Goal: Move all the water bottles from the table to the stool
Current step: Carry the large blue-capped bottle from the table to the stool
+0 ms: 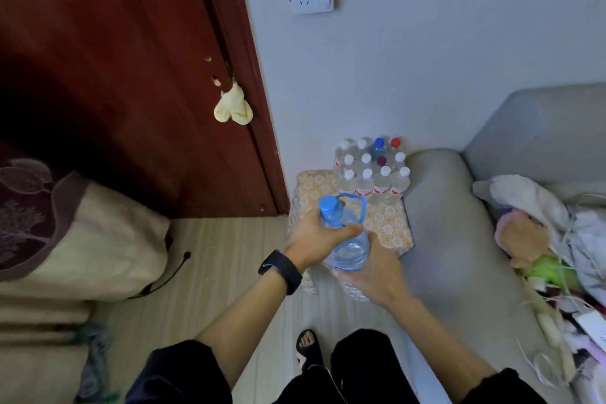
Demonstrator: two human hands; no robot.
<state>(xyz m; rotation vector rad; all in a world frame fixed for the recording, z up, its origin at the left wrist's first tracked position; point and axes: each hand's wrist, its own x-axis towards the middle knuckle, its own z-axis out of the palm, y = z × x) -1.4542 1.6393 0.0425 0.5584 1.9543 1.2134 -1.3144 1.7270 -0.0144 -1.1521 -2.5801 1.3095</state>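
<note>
L hand point(311, 237) & R hand point(377, 275) both wrapped round big bottle point(348, 249) by stool point(390, 223).

At the centre of my frame I see a big clear bottle point(349, 246) with a blue cap and carry handle, tilted with its cap toward the upper left, above the near edge of the cloth-covered stool point(314, 185). Just above it, small bottles point(372, 170) stand upright in tight rows on the stool, mostly white-capped, with one blue, one red and one dark purple.
</note>
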